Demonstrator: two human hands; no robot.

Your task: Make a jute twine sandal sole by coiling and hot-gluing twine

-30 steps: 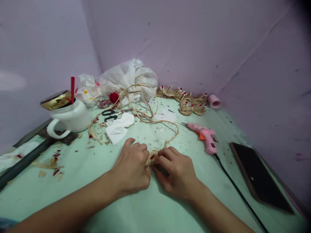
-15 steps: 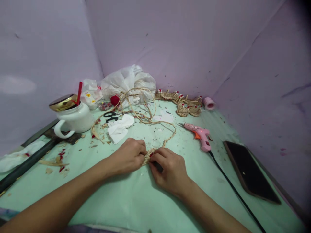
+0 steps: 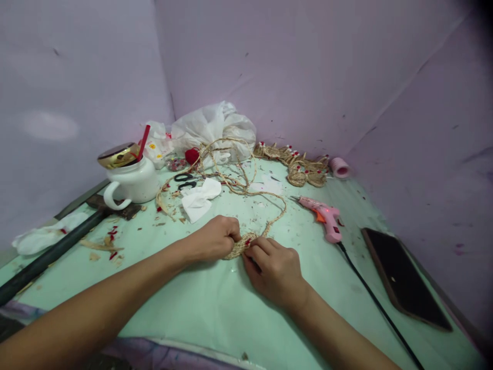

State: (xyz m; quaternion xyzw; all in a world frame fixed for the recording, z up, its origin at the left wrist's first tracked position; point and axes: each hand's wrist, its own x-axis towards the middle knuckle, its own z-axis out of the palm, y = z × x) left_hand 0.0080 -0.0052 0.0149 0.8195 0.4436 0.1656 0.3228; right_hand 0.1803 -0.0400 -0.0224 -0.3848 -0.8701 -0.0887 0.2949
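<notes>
A small coiled piece of jute rope with red specks lies on the pale green table between my hands. My left hand is closed, its fingers pinching the coil's left side. My right hand is closed too, fingertips pressing the coil's right edge. The loose rope runs from the coil back in loops to a tangle in front of a white plastic bag.
A pink glue gun with a black cord lies to the right, beside a dark tablet. Finished jute pieces and a pink spool sit at the back. A white mug, scissors, tissue and scraps lie at left.
Both hands stay on the coil; my left fingers have curled tighter into a pinch. The view has shifted slightly to the left and back.
</notes>
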